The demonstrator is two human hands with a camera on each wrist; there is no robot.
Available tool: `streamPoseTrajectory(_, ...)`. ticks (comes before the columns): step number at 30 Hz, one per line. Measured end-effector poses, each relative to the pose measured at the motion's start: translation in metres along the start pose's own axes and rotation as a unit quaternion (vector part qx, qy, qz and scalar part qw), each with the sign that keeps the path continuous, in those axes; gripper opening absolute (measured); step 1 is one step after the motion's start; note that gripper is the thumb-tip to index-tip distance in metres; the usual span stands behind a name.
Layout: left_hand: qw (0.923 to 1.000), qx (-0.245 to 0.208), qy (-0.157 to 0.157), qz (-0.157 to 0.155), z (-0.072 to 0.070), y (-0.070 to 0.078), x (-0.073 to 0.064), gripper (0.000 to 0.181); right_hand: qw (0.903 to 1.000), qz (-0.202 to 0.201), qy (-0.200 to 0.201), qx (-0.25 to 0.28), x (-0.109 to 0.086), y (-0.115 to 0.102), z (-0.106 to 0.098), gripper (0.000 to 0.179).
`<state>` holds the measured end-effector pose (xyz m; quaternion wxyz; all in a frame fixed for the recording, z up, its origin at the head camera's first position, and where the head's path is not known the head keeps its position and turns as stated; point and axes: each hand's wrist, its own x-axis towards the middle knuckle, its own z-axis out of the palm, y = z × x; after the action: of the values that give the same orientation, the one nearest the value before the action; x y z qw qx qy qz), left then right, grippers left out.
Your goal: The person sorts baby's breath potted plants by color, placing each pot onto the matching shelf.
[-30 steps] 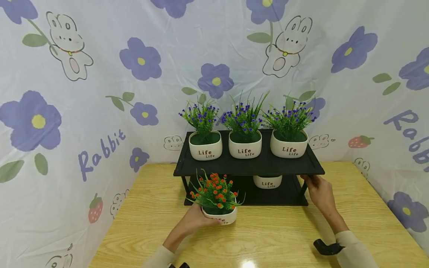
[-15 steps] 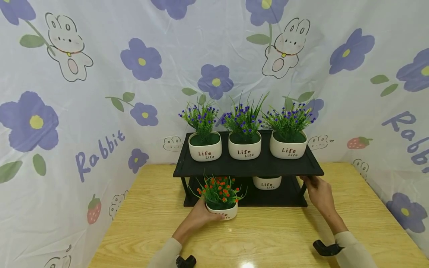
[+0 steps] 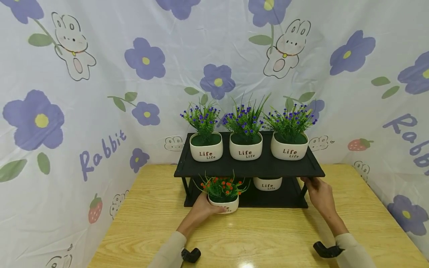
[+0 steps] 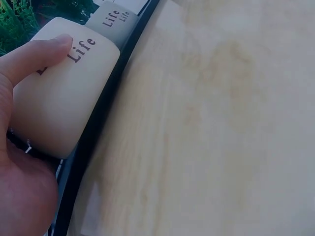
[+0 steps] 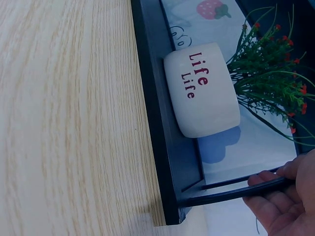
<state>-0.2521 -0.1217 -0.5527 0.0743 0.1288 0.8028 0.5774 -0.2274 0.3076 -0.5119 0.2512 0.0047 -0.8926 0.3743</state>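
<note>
My left hand (image 3: 201,208) grips a white flowerpot (image 3: 232,205) with red-orange flowers and green leaves, the thumb across its "Life" lettering. This pot overlaps the front left edge of the lower shelf (image 3: 248,203) of a two-tier black rack. In the left wrist view, the pot (image 4: 74,103) is over the shelf's dark edge (image 4: 98,118), and the fingers behind it are hidden. My right hand (image 3: 321,195) holds the rack's right post (image 5: 231,195), fingers curled round it. A second white pot (image 5: 204,93) with red flowers stands on the lower shelf, partly under the upper one.
On the upper shelf (image 3: 248,170) three white pots stand in a row, the left (image 3: 206,152), the middle (image 3: 246,150) and the right (image 3: 289,149), all with purple flowers. The rack stands on a wooden table (image 3: 261,234) before a rabbit-and-flower printed cloth (image 3: 181,48).
My left hand has carried the pot with red-orange flowers forward and slightly right, to the lower shelf's front edge. The right hand has stayed at the post.
</note>
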Motion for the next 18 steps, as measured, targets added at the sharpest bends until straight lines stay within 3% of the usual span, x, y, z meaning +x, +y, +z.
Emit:
streamPoseTrajectory(11, 1.0000, -0.007, 0.000, 0.000, -0.002, 0.003, 0.024, 0.091, 1.0000, -0.008, 0.004, 0.000, 0.000, 0.004, 0.002, 0.026)
streamPoseTrajectory(18, 1.0000, 0.007, -0.005, 0.000, -0.006, 0.008, 0.040, 0.093, 0.9999, -0.010, 0.005, 0.003, 0.000, 0.004, 0.002, 0.027)
